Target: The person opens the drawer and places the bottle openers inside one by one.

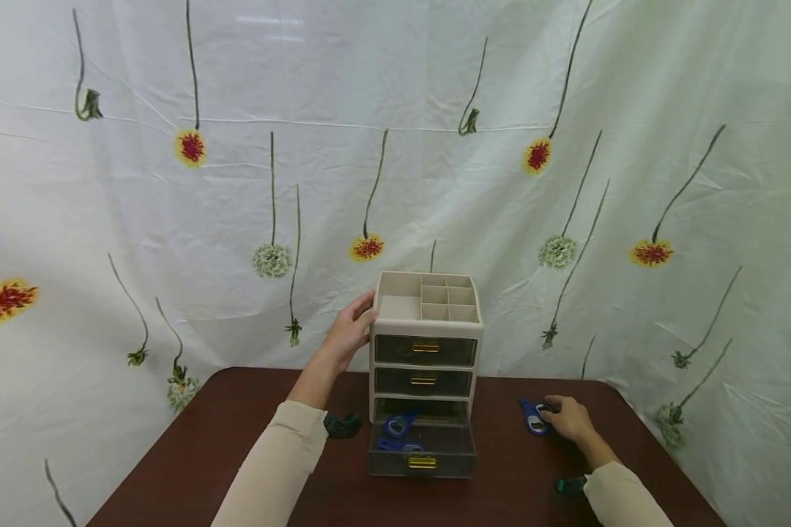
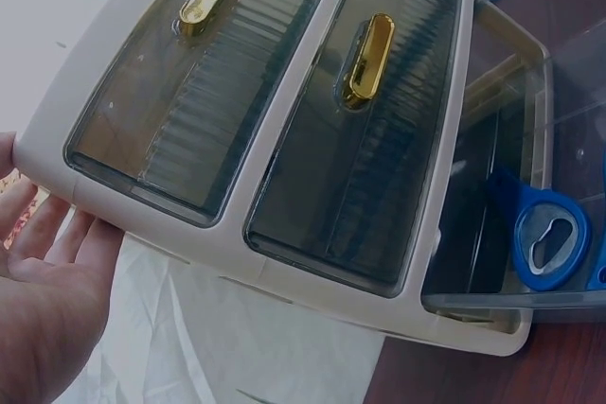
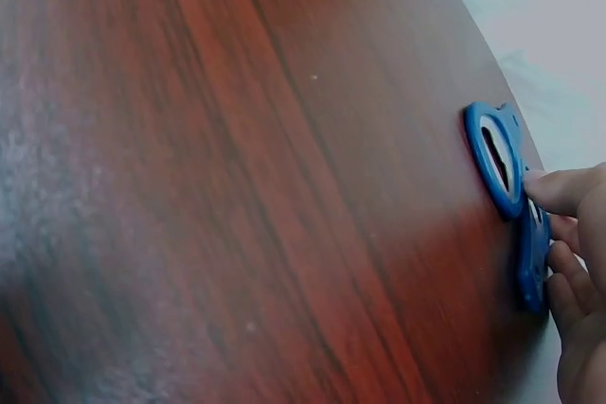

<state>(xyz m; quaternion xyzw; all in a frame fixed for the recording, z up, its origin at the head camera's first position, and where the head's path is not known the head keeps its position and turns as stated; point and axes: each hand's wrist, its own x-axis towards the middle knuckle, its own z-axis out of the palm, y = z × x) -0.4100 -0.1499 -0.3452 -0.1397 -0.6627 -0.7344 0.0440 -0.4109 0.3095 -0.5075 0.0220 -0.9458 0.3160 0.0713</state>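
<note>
A beige desktop drawer organizer (image 1: 428, 328) stands on the table with its bottom drawer (image 1: 389, 465) pulled out. My left hand (image 1: 349, 333) rests against the organizer's upper left side, fingers extended along it in the left wrist view. Inside the pulled-out drawer lie blue bottle openers (image 2: 530, 205) with metal inserts. To the right of the organizer, two more blue bottle openers lie close together on the table. My right hand (image 1: 570, 419) pinches one bottle opener (image 3: 528, 276) between thumb and fingers. The other bottle opener (image 3: 478, 153) overlaps it, right beside the thumb.
The dark red-brown wooden table (image 1: 501, 483) has rounded far corners. Behind it hangs a white cloth (image 1: 343, 176) printed with flowers. Two upper drawers with gold handles (image 1: 425, 348) are closed. Open compartments (image 1: 398, 306) form the organizer's top.
</note>
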